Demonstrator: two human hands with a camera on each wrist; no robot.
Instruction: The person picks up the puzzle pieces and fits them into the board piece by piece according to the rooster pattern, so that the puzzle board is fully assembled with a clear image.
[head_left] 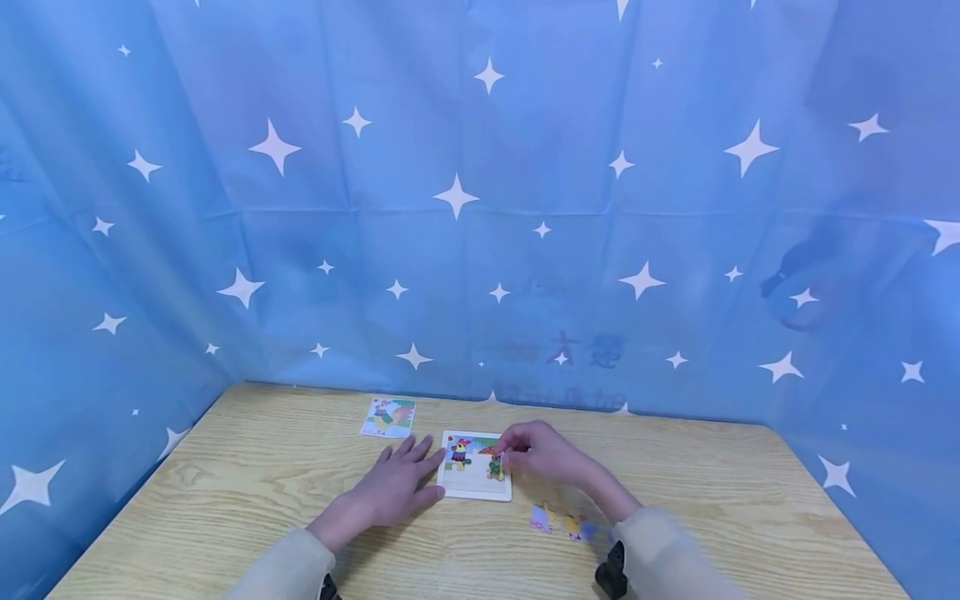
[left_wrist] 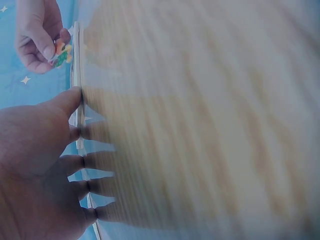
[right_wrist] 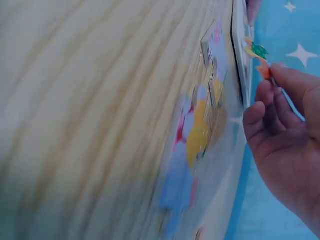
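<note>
My right hand (head_left: 543, 457) pinches a puzzle piece (right_wrist: 257, 52), green, yellow and orange, between thumb and fingers. It holds the piece over the right side of a white-framed puzzle board (head_left: 468, 483). Some pieces, one showing a rooster (head_left: 459, 451), sit along the board's upper and left parts; the lower middle is bare white. At the board's left, my left hand (head_left: 397, 482) lies with fingers spread. Its fingertips rest on the table, and the thumb and index finger reach the board's left edge. In the left wrist view, the straight fingers (left_wrist: 75, 162) show clearly.
Loose puzzle pieces in purple and yellow (head_left: 573, 527) lie on the wooden table (head_left: 247, 467) at the board's lower right, partly by the right forearm. A square picture card (head_left: 388, 417) lies behind the left hand. A blue star-patterned curtain (head_left: 487, 250) stands behind the table.
</note>
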